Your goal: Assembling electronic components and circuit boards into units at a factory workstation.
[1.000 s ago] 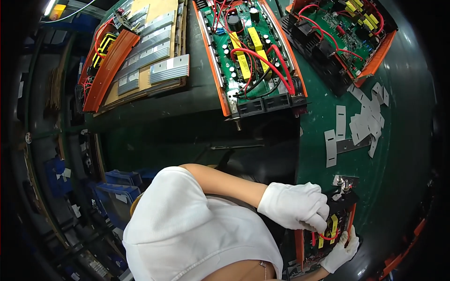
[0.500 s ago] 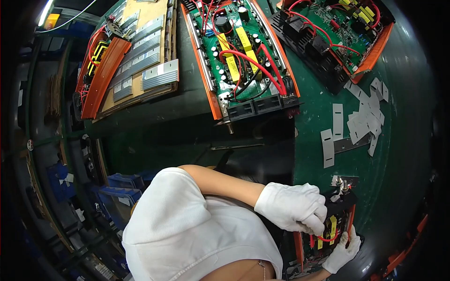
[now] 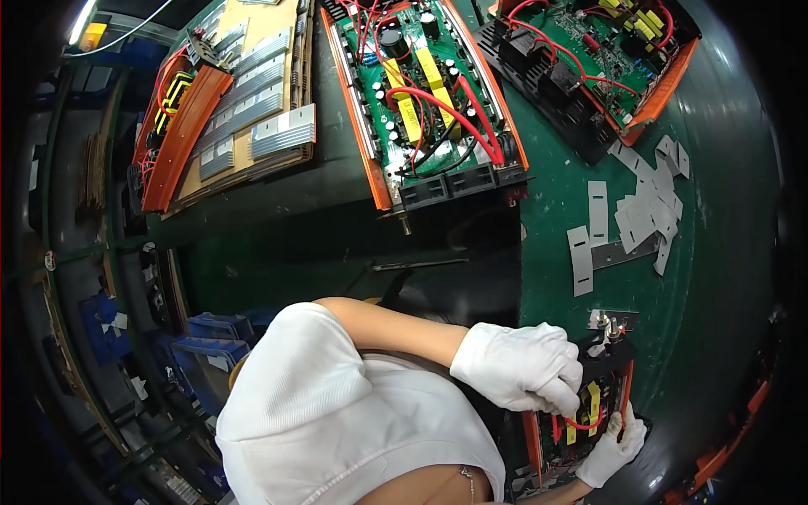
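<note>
Head view, lower right of the frame: an orange-framed power unit [image 3: 581, 412] lies on the green surface [image 3: 724, 252]. The left hand [image 3: 522, 369], white-gloved, presses down on its top, fingers curled shut over the red wires. The right hand [image 3: 613, 448] cups the unit's lower right edge, grip closed on the frame. Grey pads [image 3: 627, 215] lie scattered at right. An open orange case [image 3: 421, 93], holding a green board with red wires, sits at upper centre.
</note>
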`<state>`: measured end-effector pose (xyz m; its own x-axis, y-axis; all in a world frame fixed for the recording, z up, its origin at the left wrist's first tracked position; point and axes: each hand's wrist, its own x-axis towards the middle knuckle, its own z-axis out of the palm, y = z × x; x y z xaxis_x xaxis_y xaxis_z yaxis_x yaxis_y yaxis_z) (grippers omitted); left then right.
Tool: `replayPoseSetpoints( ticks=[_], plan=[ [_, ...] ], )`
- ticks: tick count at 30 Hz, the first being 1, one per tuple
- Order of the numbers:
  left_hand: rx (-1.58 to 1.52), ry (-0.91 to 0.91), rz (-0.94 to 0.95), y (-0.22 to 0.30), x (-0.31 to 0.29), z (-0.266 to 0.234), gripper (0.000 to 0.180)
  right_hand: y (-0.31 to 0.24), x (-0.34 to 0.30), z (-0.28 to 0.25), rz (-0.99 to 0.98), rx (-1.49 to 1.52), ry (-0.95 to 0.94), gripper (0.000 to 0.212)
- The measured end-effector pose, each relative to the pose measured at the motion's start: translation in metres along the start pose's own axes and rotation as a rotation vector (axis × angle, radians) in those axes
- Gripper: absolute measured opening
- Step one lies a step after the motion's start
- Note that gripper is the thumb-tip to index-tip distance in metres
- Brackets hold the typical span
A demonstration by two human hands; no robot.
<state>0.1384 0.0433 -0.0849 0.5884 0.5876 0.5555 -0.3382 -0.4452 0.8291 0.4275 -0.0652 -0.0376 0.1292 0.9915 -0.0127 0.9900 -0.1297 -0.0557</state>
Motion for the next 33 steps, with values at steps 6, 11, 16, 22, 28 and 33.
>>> replayPoseSetpoints(
  ticks=[6, 11, 16, 22, 28, 33],
  plan=[
    [0.206, -0.023, 0.017, 0.014, 0.000, -0.002, 0.015, -0.006, -0.007, 0.001, -0.035, 0.034, 0.104, 0.021],
    [0.324, -0.034, 0.103, 0.013, -0.004, -0.020, 0.024, -0.021, -0.001, -0.001, 0.070, 0.171, 0.173, 0.042],
    [0.624, 0.180, 0.113, 0.034, -0.016, -0.035, 0.020, -0.025, -0.038, -0.042, 0.139, 0.134, 0.559, 0.042],
    [0.753, 0.197, 0.175, 0.028, -0.037, -0.034, 0.019, -0.034, -0.117, -0.050, 0.309, 0.052, 0.741, 0.026],
    [0.778, 0.108, 0.272, 0.044, -0.019, 0.004, 0.018, -0.063, -0.174, 0.010, 0.461, 0.190, 0.830, 0.019],
    [0.763, -0.067, 0.351, 0.059, -0.026, 0.021, 0.019, -0.107, -0.160, 0.010, -0.075, 0.300, 0.622, 0.006]
  ],
)
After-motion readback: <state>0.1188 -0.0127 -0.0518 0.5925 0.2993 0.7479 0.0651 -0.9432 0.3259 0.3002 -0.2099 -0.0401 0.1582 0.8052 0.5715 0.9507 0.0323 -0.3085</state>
